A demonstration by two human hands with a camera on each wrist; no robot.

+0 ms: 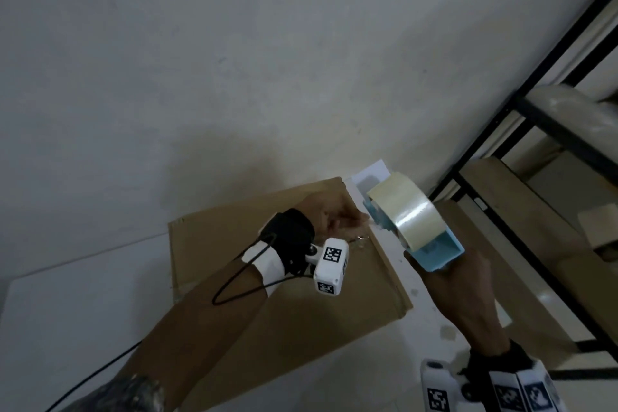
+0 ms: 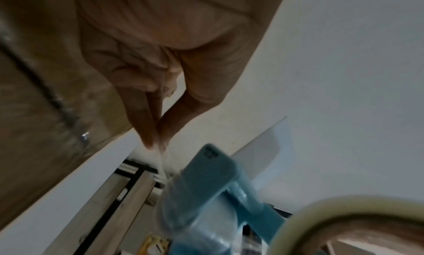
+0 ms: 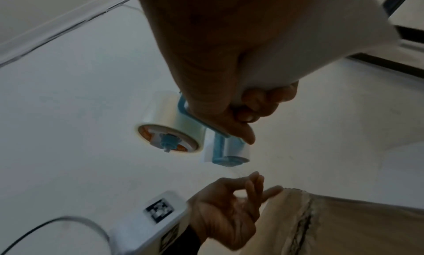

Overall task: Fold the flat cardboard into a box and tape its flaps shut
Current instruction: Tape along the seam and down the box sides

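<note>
Cardboard box lying on the white bench, brown top face up, near the bench's far right corner, with a taped seam running along that face. Left hand over the box's far right corner, thumb and forefinger pinched together on the loose end of clear tape, other fingers loosely extended. Tape end stretched from that pinch to the mouth of the blue tape dispenser, held just beside the box, off its right edge, above the bench. Right hand wrapped tight around the dispenser's handle, fingers curled closed on it. Roll of clear tape seated on the dispenser. White sheet of paper flat at the bench's far right corner, behind the dispenser. Black-framed shelving standing past the bench's right edge.
</note>
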